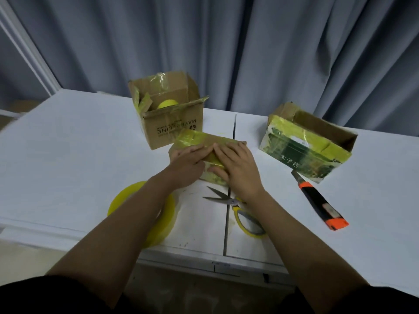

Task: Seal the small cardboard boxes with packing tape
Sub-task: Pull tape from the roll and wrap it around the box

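Note:
A small flat box (pixel 199 140) covered in yellow tape lies at the middle of the white table (pixel 68 143). My left hand (pixel 188 163) and my right hand (pixel 235 164) both rest flat on its near top, fingers straight and pressing on the tape. A large roll of yellow packing tape (pixel 127 196) sits at the near left, partly hidden under my left forearm. Behind the flat box stands an open brown cardboard box (pixel 172 123) with another yellow roll inside. At the right lies an open green printed box (pixel 301 152) with yellow tape on its flaps.
Yellow-handled scissors (pixel 235 207) lie open just under my right wrist. An orange and black utility knife (pixel 319 202) lies at the right, its blade toward the green box. A seam (pixel 229 200) splits the tabletop. Grey curtains hang behind the table.

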